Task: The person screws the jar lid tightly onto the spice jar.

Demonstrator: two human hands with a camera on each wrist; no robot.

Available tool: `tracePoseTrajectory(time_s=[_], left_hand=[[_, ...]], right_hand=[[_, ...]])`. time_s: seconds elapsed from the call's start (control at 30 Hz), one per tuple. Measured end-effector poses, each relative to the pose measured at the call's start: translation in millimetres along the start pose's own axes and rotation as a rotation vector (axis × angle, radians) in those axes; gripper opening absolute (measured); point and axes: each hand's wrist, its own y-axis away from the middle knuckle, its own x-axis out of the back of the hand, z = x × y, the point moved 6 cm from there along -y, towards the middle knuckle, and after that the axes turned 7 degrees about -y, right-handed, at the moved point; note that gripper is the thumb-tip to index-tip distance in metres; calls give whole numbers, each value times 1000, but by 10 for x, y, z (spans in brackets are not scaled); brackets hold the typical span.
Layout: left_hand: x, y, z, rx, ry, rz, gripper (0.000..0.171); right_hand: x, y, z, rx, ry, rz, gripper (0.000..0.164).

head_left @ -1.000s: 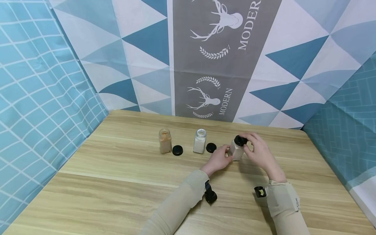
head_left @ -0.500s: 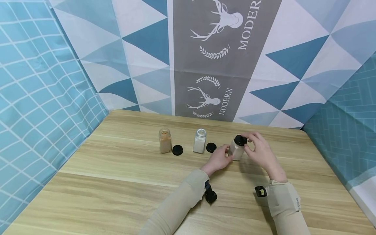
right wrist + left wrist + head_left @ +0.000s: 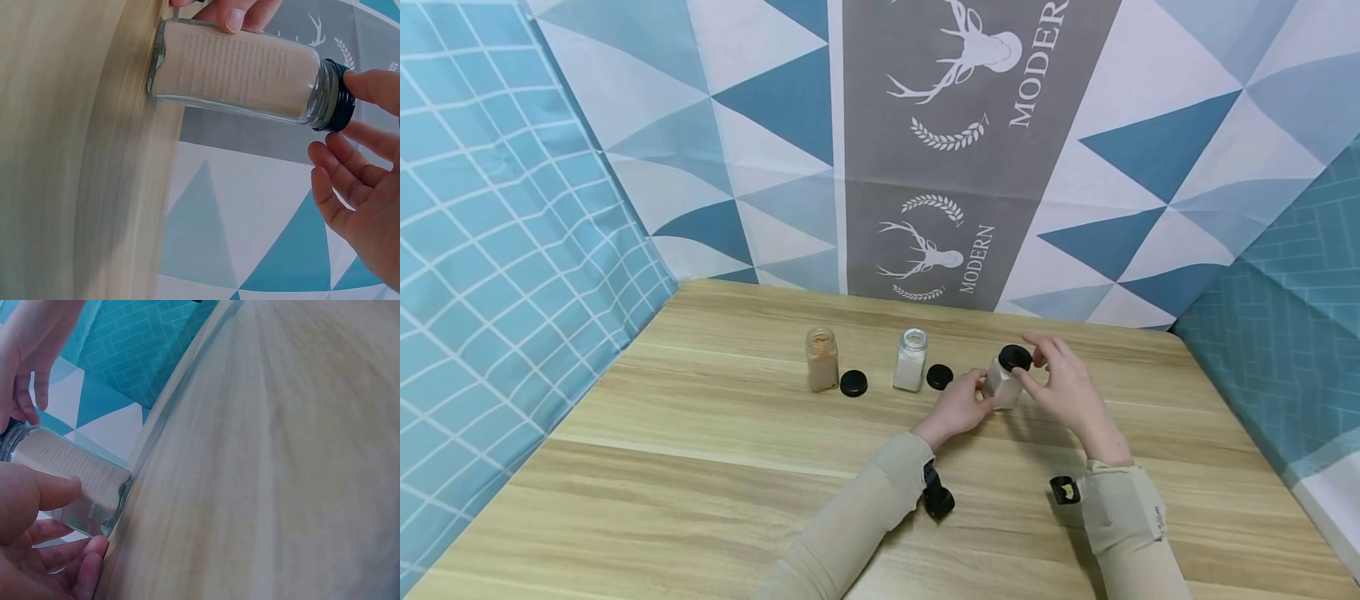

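A square glass spice jar (image 3: 1002, 388) of pale powder stands upright on the table at the right, a black screw lid (image 3: 342, 103) on its neck. Low on its body, my left hand (image 3: 958, 406) grips the jar between thumb and fingers. My right hand (image 3: 1066, 396) pinches the lid's side, the thumb on one side and the index finger on the other. Its other fingers curve loosely off the lid in the right wrist view. Glass threads show just below the lid's edge. To the left, an uncapped jar of white powder (image 3: 909, 371) stands beside a loose black lid (image 3: 939, 377).
Farther left stands an uncapped jar of orange-brown powder (image 3: 822, 367), with another black lid (image 3: 853, 383) lying next to it. The wooden table (image 3: 685, 492) ends at patterned wall coverings behind and on both sides.
My right fingers have shifted round the lid: the thumb has come onto its near side and the fingertips have moved back off its top. The left hand and jar have stayed in place.
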Motion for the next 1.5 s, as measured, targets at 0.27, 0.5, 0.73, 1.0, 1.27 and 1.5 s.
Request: tracePoseTrajectory(time_s=[0.27,0.5,0.73,1.0,1.27,1.5], left_hand=[[-15,-6,-7,3,6,6,46],[-14,-9,-8,-3,12,10,46],[-2,-8,-3,5,4,1,46],[-11,-7,-9,14,1,-3,46],[-17,-7,-9,14,0,-8,47],[-2,0,1,14,9,-10,48]], right_hand=[[-50,11,35,-53,-30,-17,53],[-89,-8,6,-12,-52,-32,55],[-121,-19,-67,39,-95,-90,53],[-148,2,-87,83,-78,-108,49],[-151,27,-71,82,-78,-106,46],[-127,24,-49,53,-67,-104,40]])
